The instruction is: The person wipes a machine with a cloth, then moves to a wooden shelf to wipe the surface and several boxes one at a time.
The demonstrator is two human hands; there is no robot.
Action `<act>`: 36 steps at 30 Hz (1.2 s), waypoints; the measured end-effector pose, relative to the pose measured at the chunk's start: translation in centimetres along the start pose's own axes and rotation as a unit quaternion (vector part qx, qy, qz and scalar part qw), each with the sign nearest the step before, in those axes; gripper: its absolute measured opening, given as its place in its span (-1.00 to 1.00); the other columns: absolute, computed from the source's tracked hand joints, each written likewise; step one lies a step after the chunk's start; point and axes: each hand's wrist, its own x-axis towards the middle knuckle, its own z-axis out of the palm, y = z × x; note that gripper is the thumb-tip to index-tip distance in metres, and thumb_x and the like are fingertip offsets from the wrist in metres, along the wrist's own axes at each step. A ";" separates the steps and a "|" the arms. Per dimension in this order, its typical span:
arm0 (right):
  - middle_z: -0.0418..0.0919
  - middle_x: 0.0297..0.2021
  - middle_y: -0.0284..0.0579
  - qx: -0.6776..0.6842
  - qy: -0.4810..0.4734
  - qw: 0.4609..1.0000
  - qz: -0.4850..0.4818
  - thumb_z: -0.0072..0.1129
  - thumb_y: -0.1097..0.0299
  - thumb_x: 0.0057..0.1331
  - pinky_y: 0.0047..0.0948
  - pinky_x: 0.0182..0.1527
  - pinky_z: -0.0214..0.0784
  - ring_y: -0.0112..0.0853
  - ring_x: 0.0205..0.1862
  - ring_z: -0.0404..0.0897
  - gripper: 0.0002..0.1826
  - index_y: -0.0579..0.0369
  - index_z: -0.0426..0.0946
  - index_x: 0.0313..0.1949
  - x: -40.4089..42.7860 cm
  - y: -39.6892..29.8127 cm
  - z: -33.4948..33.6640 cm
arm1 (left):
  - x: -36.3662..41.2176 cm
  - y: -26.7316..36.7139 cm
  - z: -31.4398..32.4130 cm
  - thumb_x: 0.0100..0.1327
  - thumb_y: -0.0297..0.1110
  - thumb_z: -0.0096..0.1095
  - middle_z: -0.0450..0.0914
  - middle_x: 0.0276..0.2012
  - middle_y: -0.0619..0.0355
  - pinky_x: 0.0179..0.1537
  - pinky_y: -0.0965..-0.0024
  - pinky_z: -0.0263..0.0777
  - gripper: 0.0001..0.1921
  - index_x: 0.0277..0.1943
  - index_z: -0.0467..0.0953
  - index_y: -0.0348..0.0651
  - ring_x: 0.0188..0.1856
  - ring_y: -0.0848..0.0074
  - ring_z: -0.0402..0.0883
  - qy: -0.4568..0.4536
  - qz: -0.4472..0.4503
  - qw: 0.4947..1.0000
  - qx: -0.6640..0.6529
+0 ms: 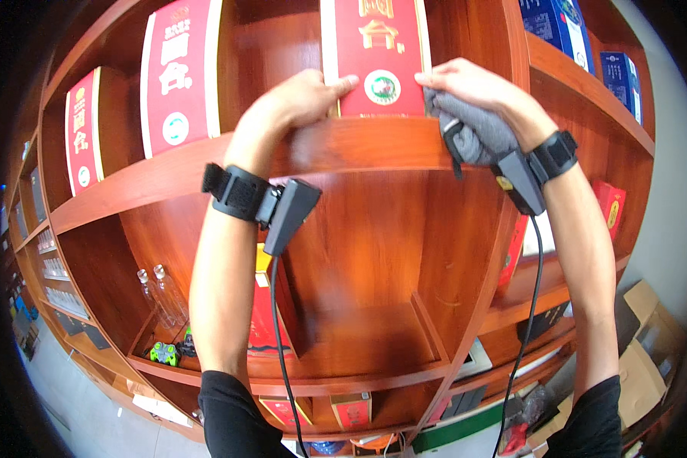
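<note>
A tall red gift box (pixel 372 68) with white edges, gold characters and a round emblem stands on an upper wooden shelf (pixel 378 143). My left hand (pixel 297 100) grips its lower left edge, the thumb on the red front. At the lower right edge are the thumb and fingertips of my right hand (pixel 475 86). A bunched grey cloth (pixel 475 126) is tucked under the palm and fingers of that same hand. Each wrist wears a black strap with a cabled device, one on the left wrist (pixel 289 214) and one on the right (pixel 521 180).
Similar red boxes stand to the left, one near (pixel 177 86) and one farther (pixel 83 131). Blue boxes (pixel 561 34) occupy the right-hand bay. Lower down are glass bottles (pixel 163 292), a green-and-grey controller (pixel 164 354) and another red box (pixel 269 315). Cardboard cartons (pixel 641 378) lie at lower right.
</note>
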 end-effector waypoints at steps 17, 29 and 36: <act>0.73 -0.10 0.17 0.060 0.145 0.987 0.032 0.12 0.01 0.46 -0.25 0.10 0.46 -0.20 -0.01 0.71 -0.51 0.24 0.70 -0.01 -1.7 -0.5 0.9 | -1.2 1.1 0.8 0.38 0.24 0.21 0.61 0.20 -0.15 0.34 0.21 0.33 -0.26 0.36 0.46 -0.23 0.29 0.26 0.55 0.089 -0.003 0.989 -0.121; 0.75 -0.12 0.09 0.123 0.203 0.971 0.042 0.15 -0.04 0.45 -0.28 0.06 0.47 -0.27 -0.07 0.72 -0.49 0.21 0.70 0.02 -3.2 -0.9 2.1 | -0.9 0.7 0.9 0.42 0.13 0.23 0.56 0.26 -0.14 0.43 0.11 0.21 -0.31 0.43 0.38 -0.16 0.36 0.23 0.48 0.088 0.035 0.980 -0.177; 0.76 -0.23 0.06 0.094 0.206 0.973 0.045 0.19 -0.02 0.42 -0.27 0.02 0.49 -0.29 -0.13 0.72 -0.51 0.23 0.72 -0.06 -3.8 -1.3 2.0 | -1.8 0.9 0.8 0.42 0.12 0.24 0.61 0.18 -0.13 0.25 0.19 0.43 -0.31 0.46 0.35 -0.09 0.23 0.28 0.57 0.075 0.035 0.986 -0.143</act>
